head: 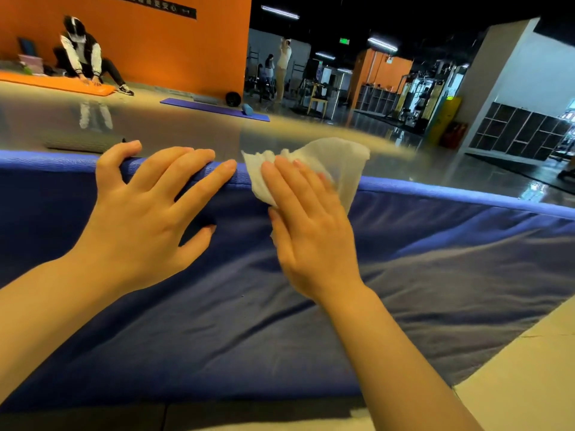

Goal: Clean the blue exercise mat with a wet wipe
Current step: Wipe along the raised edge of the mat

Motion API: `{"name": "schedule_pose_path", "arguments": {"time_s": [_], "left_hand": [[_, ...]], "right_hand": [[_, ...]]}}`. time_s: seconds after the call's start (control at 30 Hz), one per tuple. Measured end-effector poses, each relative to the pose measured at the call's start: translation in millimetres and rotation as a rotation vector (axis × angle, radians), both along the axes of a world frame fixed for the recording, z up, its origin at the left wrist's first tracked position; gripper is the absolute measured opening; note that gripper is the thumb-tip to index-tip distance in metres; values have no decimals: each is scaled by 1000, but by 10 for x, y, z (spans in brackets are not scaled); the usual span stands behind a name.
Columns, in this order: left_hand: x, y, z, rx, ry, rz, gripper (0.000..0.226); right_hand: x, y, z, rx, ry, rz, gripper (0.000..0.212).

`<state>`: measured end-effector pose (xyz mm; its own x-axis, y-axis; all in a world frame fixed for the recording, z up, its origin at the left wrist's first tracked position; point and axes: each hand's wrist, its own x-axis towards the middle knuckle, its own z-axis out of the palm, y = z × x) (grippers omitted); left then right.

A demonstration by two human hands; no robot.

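Observation:
The blue exercise mat fills the lower and middle part of the head view, its surface wrinkled and its far edge running across the frame. My left hand rests flat on the mat at that far edge, fingers spread and straight. My right hand presses a white wet wipe against the mat's far edge with straight fingers. Part of the wipe sticks up past the edge; the rest is hidden under my palm.
Glossy grey floor lies beyond the mat. A person kneels on an orange mat at the far left by an orange wall. A purple mat lies further back. Gym machines and shelves stand at the right. A pale surface borders the mat's near right.

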<state>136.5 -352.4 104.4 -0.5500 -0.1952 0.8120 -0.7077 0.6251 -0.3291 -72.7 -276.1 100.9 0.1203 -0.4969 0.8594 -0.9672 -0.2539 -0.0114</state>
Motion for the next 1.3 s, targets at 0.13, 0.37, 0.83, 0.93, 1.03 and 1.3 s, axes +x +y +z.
{"name": "schedule_pose_path", "arguments": {"time_s": [0.13, 0.37, 0.83, 0.93, 1.03, 1.3], "left_hand": [[14, -1, 6, 1, -10, -6, 67], [3, 2, -11, 15, -15, 6, 66], [-67, 13, -18, 30, 54, 2, 66], [-96, 8, -8, 33, 67, -2, 65], [-115, -4, -25, 34, 68, 0, 65], [-20, -41, -3, 22, -8, -9, 64]], "right_hand": [[-477, 97, 21, -61, -93, -162, 45], [-658, 159, -45, -118, -312, -255, 46], [-240, 118, -47, -38, -136, -125, 48], [-360, 178, -37, -7, -60, -126, 48], [-390, 202, -31, -6, -27, -129, 48], [-1149, 314, 24, -83, -245, -346, 46]]}}
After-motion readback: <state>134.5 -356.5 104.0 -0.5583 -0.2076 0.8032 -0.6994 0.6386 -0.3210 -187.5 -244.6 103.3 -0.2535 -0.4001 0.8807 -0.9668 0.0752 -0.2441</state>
